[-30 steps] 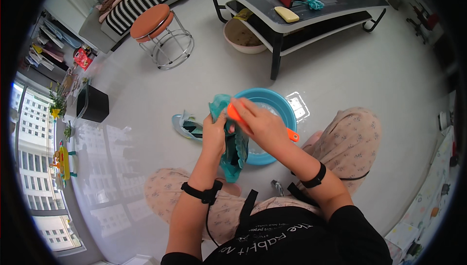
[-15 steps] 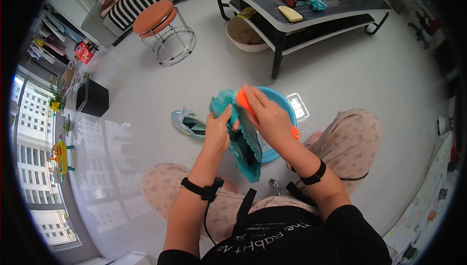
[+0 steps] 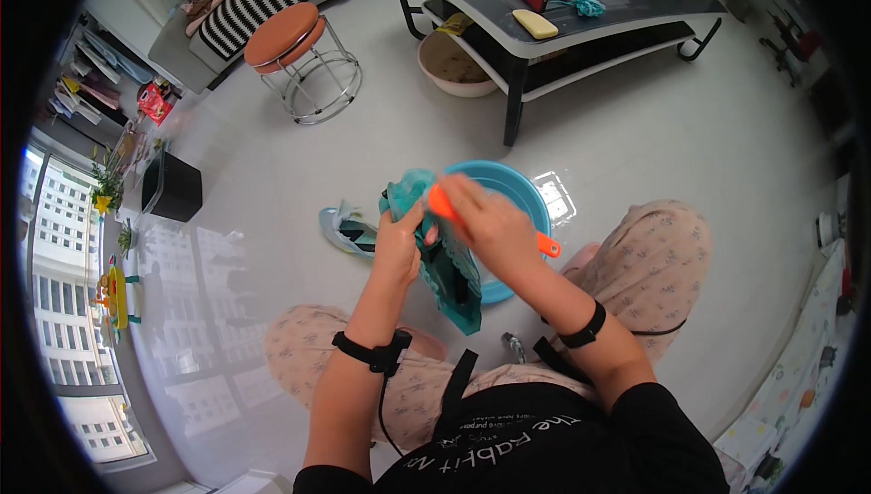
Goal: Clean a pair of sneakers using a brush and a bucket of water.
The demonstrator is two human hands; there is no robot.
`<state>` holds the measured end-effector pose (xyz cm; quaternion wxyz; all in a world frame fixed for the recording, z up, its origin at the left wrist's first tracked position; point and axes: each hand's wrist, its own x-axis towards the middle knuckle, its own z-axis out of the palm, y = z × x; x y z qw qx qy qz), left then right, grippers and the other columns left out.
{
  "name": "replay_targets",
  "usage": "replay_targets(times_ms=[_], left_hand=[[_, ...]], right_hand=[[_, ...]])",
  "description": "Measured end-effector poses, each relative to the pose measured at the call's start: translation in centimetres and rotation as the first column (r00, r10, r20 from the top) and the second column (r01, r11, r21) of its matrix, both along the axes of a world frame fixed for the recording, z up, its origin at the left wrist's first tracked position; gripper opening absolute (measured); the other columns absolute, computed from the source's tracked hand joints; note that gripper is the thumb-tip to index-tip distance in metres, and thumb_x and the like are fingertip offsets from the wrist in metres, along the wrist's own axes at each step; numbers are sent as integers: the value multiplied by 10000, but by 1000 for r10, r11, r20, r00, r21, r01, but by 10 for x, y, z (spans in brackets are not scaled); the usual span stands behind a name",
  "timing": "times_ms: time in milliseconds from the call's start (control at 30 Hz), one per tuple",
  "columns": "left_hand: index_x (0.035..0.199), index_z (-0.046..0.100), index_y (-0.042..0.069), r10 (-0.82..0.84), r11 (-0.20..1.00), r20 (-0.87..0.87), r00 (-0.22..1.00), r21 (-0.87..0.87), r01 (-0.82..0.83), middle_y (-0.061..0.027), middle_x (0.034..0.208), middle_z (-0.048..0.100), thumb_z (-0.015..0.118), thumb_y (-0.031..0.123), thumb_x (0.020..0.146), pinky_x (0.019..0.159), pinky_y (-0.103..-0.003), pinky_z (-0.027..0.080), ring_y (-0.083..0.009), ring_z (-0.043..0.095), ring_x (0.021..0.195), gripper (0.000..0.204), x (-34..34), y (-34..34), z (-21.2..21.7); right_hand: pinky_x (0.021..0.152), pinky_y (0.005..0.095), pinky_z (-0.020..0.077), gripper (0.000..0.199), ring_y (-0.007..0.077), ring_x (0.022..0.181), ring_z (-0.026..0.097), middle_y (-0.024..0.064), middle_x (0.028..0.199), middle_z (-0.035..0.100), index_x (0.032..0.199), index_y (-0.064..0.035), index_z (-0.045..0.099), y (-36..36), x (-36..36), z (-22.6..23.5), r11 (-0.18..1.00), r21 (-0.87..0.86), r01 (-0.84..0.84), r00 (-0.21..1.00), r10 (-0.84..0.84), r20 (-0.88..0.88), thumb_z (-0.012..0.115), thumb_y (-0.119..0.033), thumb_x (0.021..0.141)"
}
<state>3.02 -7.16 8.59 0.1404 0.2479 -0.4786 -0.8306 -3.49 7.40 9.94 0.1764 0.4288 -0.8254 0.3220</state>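
Observation:
A teal shoe with a scalloped edge and a dark inside (image 3: 454,290) hangs from my left hand (image 3: 397,247), whose fingers are closed round its upper part. It is held over the left side of a round blue basin (image 3: 522,187). My right hand (image 3: 494,229) is wrapped round an orange scrub brush (image 3: 549,245), its head pressed against or right beside the shoe's upper end. Motion blurs that hand, and the bristles are hidden. A pale blue-grey shoe with a dark insole (image 3: 343,229) lies on the floor left of the basin.
Beyond the basin stands a low dark table (image 3: 626,18) bearing a yellow soap bar (image 3: 535,24) and a blue mesh scrubber (image 3: 588,6). A cream tub (image 3: 454,68) sits partly beneath it. An orange stool (image 3: 283,36) and a black bin (image 3: 172,187) stand farther left.
My right hand and the brush have shifted slightly left and down along the teal shoe. My left hand and the shoe have moved a little left.

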Motion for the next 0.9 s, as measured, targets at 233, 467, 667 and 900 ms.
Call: replay_targets(times_ms=[233, 467, 667, 900], left_hand=[[1044, 589, -53, -93, 996, -58, 994, -7, 93, -180, 1081, 673, 550, 137, 943, 510, -251, 364, -118, 440, 514, 218, -1, 6, 14], [941, 577, 22, -14, 1000, -35, 999, 16, 14, -57, 788, 612, 563, 135, 937, 514, -255, 353, -115, 429, 527, 114, 0, 3, 0], [925, 580, 32, -31, 998, -15, 999, -46, 31, -26, 726, 564, 569, 121, 937, 489, -259, 337, -125, 452, 520, 91, -2, 10, -1], [912, 584, 23, 39, 998, -55, 998, 53, -37, -37, 771, 574, 597, 139, 928, 484, -264, 348, -131, 474, 557, 118, -5, 8, -1]], right_hand=[[630, 328, 540, 569, 264, 812, 655, 54, 1233, 599, 1355, -118, 484, 13, -27, 9, 961, -181, 210, 973, -187, 135, 669, -141, 818], [674, 341, 542, 563, 282, 832, 648, 78, 1234, 599, 1352, -126, 490, 5, -10, 9, 995, -97, -30, 983, 47, 179, 680, -148, 822], [631, 342, 539, 575, 266, 771, 638, 47, 1253, 583, 1348, -128, 493, 2, -2, 10, 999, -26, 23, 987, -19, 158, 679, -146, 804], [585, 325, 530, 617, 228, 708, 602, 31, 1246, 593, 1355, -137, 498, 0, 2, 10, 994, 34, 107, 990, -110, 83, 685, -98, 769]])
